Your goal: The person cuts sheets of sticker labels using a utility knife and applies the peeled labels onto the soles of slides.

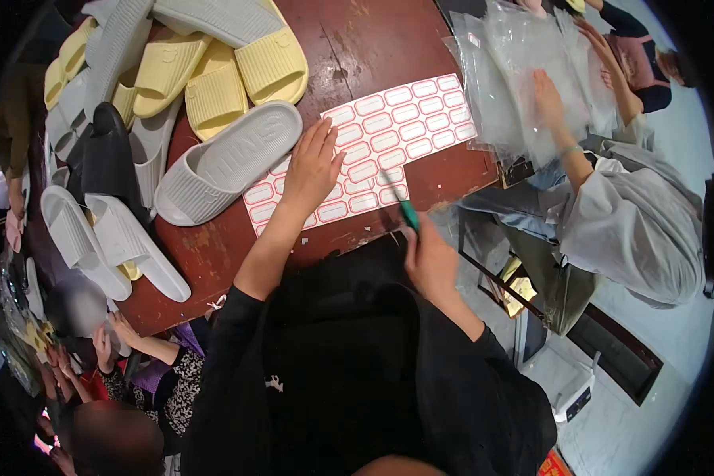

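Note:
A sheet of white labels with red outlines (386,141) lies on the dark red table, its lower right edge stepped. My left hand (312,170) rests flat on it, fingers stretched out, beside the toe end of a grey slide sandal (250,155). My right hand (432,258) is closed around a green-handled tool (408,214) with a thin, dark, pointed blade. The blade lies over the lower right part of the label sheet. Whether it is a knife or scissors I cannot tell.
Yellow, grey and black slide sandals (166,71) are heaped at the upper left of the table (357,40). Clear plastic bags (508,87) lie at the right, under another person's hand (547,99). More people's hands (111,341) show at the lower left.

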Motion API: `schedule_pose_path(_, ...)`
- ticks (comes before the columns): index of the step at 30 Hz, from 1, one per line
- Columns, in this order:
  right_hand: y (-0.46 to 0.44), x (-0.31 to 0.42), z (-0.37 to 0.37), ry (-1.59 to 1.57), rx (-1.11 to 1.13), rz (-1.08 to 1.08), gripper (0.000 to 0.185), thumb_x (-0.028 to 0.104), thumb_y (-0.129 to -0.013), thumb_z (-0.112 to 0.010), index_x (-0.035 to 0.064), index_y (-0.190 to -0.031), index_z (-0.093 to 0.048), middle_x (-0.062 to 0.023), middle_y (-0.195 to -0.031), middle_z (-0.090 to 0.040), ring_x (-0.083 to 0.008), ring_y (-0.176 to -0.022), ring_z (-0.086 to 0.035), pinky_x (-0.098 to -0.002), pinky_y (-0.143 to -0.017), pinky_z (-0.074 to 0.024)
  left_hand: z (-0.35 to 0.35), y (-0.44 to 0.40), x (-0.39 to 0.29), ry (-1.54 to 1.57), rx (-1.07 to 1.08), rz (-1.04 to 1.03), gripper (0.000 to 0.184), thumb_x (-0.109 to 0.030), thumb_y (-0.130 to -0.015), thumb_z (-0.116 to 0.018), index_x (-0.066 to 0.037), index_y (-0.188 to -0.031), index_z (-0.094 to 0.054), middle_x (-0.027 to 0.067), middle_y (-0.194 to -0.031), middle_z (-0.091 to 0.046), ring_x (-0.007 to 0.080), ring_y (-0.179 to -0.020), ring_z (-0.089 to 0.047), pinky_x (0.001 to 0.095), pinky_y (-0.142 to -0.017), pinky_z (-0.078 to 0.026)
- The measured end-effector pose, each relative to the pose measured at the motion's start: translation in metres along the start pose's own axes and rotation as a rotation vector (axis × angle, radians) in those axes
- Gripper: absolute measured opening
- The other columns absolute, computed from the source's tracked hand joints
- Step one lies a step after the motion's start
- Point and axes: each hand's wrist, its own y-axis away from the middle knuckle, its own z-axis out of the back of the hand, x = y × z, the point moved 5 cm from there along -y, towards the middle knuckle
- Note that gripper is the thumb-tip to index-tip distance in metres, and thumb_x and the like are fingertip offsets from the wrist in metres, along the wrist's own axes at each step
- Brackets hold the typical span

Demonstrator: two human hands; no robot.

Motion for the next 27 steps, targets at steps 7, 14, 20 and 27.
schedule_pose_path(7,-0.009,-0.063,0.013,-0.727,-0.137,-0.269,0.028,0.014,-0.093,-0.053,0.0029,-0.119,-0.05,-0.0019,-0.073,-0.055,-0.0111,-0.054,-0.054,-0.0255,-0.047,-0.0412,-0.018,-0.042,-0.049,-0.224,0.109,-0.021,0.072,-0.047,-0.076,-0.065,-0.002,-0.129,-0.046,0.0176,-0.136,-0.042,0.0345,-0.127,-0.037,0.0474,-0.103,-0.03)
schedule_pose_path(14,-0.044,-0.079,0.009,-1.001,-0.04,-0.223,0.025,0.017,-0.095,-0.051,0.0039,-0.116,-0.051,0.0029,-0.073,-0.05,-0.0036,-0.056,-0.046,-0.0198,-0.049,-0.0375,-0.04,-0.042,-0.042,-0.254,0.207,0.08,0.07,-0.049,-0.073,-0.067,-0.008,-0.127,-0.05,0.0156,-0.134,-0.045,0.0315,-0.127,-0.037,0.0489,-0.104,-0.027)
schedule_pose_path(20,-0.078,-0.094,0.025,-1.077,-0.184,0.005,0.02,0.018,-0.096,-0.051,0.005,-0.11,-0.051,0.0018,-0.074,-0.053,-0.0049,-0.057,-0.049,-0.0199,-0.049,-0.0402,-0.018,-0.039,-0.068,-0.197,0.125,0.114,0.066,-0.048,-0.075,-0.065,-0.006,-0.124,-0.052,0.0166,-0.129,-0.048,0.034,-0.124,-0.039,0.0503,-0.102,-0.029)
schedule_pose_path(27,-0.096,-0.11,0.038,-1.318,-0.089,-0.103,0.018,0.02,-0.096,-0.049,0.0066,-0.107,-0.049,-0.0032,-0.077,-0.057,-0.0091,-0.06,-0.055,-0.0219,-0.052,-0.046,-0.05,-0.031,-0.098,-0.285,0.023,-0.021,0.056,-0.042,-0.078,-0.063,-0.005,-0.119,-0.055,0.0215,-0.125,-0.05,0.0383,-0.119,-0.045,0.0491,-0.098,-0.035)
